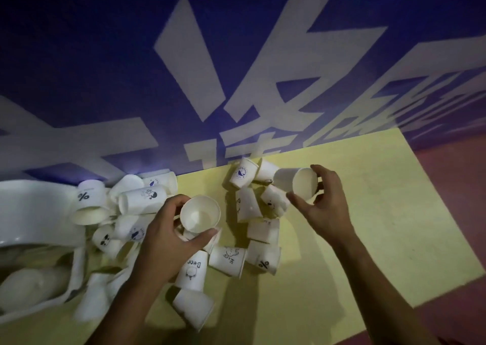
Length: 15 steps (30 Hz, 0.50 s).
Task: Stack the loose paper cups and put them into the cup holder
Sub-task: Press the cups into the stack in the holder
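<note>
Gripping one light, thin-walled, crushable paper cup (200,213) in left hand (168,235), another cup (298,183) in right hand (324,208), both right of cup holder (34,213); best held gently by rim.

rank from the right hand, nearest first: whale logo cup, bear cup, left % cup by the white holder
From the right hand:
1. Whale logo cup, upright by the blue wall, just left of the hand.
2. Bear cup, toward the near edge.
3. % cup, far left beside the white holder.
</note>
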Motion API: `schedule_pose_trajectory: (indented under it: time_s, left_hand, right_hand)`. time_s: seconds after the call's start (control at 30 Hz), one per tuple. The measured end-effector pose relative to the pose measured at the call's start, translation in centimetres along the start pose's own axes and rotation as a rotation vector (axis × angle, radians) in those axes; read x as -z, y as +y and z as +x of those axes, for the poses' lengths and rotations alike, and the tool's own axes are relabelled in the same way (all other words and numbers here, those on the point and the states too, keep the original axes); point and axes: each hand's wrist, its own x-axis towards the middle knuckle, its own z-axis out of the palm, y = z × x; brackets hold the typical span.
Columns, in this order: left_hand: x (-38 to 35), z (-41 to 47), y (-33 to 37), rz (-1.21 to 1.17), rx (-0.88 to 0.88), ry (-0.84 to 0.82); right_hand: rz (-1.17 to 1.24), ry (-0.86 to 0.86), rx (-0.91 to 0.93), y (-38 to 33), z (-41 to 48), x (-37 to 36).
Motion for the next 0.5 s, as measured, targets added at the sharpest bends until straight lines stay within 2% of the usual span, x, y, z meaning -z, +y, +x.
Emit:
schedule_pose_trajectory:
  time_s: [0.2,0.5]
  left_hand:
    - [5.9,-5.0,-1.7,-0.027,-0.060,0.048]
    - [20.6,-14.1,-9.4,0.051,-0.014,0.166]
  right_hand:
    - [0.107,-0.065,0.119,-10.7,-8.7,-5.0]
    - [0.233,-0.176,0.209,-23.9,-18.5,-16.0]
